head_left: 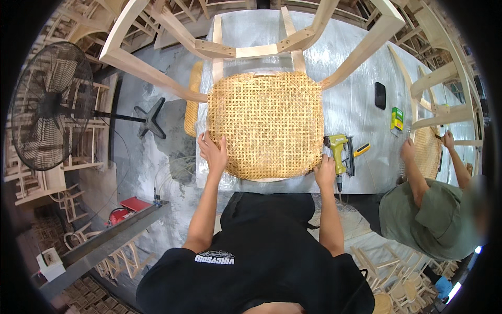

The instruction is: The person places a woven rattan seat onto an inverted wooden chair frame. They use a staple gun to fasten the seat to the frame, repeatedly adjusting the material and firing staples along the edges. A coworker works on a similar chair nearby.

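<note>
My left hand (213,153) rests at the left edge of the woven cane chair seat (266,125); my right hand (325,171) is at its lower right corner, near a yellow-green nail gun (339,153).

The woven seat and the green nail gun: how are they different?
The woven seat is wide and rounded, while the nail gun is much smaller and angular. The seat is tan with lots of little holes; the nail gun is yellow-green with dark parts. Both are near the table's closest edge.
</note>
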